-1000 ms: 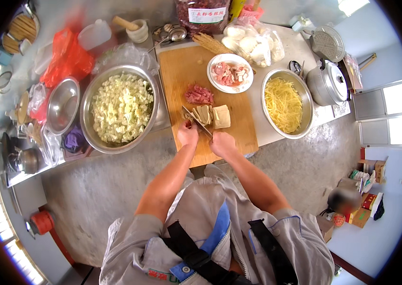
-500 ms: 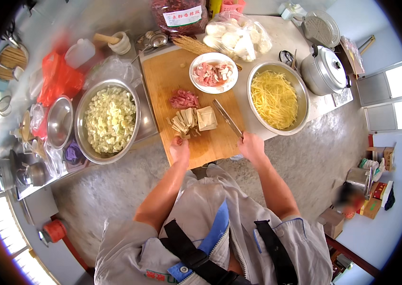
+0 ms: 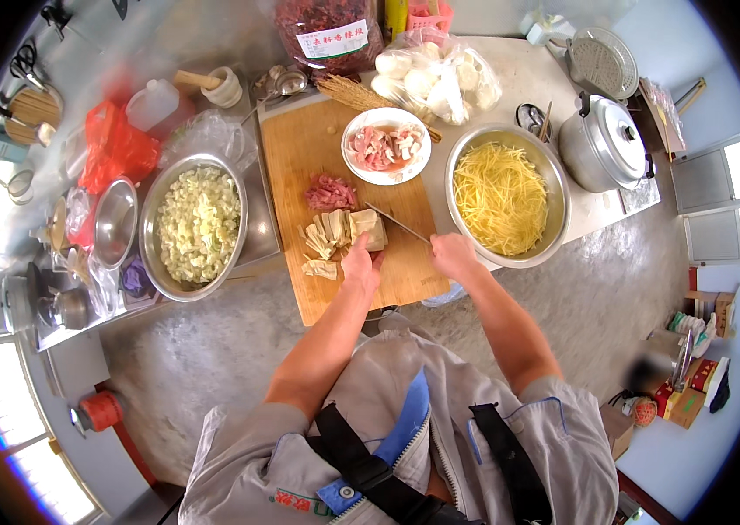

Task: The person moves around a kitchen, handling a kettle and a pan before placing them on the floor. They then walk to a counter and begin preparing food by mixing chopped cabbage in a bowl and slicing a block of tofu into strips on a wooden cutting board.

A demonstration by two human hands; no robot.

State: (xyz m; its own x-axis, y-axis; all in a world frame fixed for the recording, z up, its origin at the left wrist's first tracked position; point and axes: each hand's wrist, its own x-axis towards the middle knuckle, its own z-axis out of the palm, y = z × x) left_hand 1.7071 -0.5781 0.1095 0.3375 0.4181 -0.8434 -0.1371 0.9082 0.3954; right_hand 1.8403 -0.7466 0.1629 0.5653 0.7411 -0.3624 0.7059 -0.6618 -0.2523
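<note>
the pale block of food point(image 3: 368, 229) sits near the middle of the wooden cutting board point(image 3: 300, 157) on the bench point(image 3: 527, 79), with cut strips point(image 3: 322, 238) just beside it on the left and a small pile of pink meat point(image 3: 330, 192) a little further up. the left hand point(image 3: 359, 264) is pressed down on the near end of the block, fingers curled over it to keep it in place. the right hand point(image 3: 455, 256) is closed tight around the handle of a knife point(image 3: 397, 223), and the thin blade points up and left so its tip comes close to the block.

the block looks soft and a bit bendy (maybe tofu skin or something like it, i can't tell for sure), so i think it would squash or slide if pushed too hard. it looks light. the best place to hold it is on top, back from the cut edge, with fingertips tucked in away from the blade.

both arms come up from the bottom and bend in toward each other, the left one nearly straight, the right one angled in from the side.

around the board are a big metal bowl of chopped pale vegetable point(image 3: 195, 223), a metal bowl of yellow shreds point(image 3: 501, 197), a white plate of meat slices point(image 3: 385, 145) and a silver pot with a lid point(image 3: 604, 144).
</note>
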